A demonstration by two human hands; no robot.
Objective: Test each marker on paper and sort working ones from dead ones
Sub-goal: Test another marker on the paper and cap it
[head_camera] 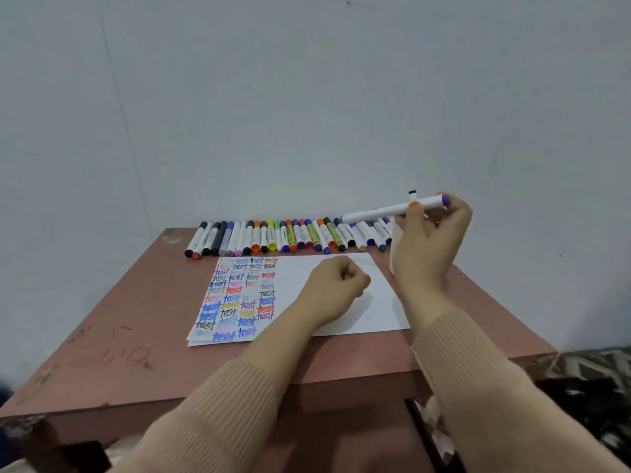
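Our right hand (430,240) is raised above the far right corner of the tabletop (136,319), its fingers and thumb closed round a white marker (386,210) near the marker's purple end. The marker lies almost level in the air, its other end pointing left over the right end of the row of markers (290,235).

That row runs along the far edge of the tabletop, the markers packed side by side with caps of many colours.

Our left hand (336,285) rests on the paper (379,312) with its fingers curled into a fist. We cannot tell whether it encloses anything.

The paper lies just in front of the row, in the middle of the tabletop. Its left part is filled with the word "test" written many times in many colours, and its right part is blank.

Behind our right hand, at the right edge, a white container (393,247) shows in part, and a black-tipped marker (412,193) pokes up just above the held one. Both wrists wear tan ribbed sleeves (239,397).
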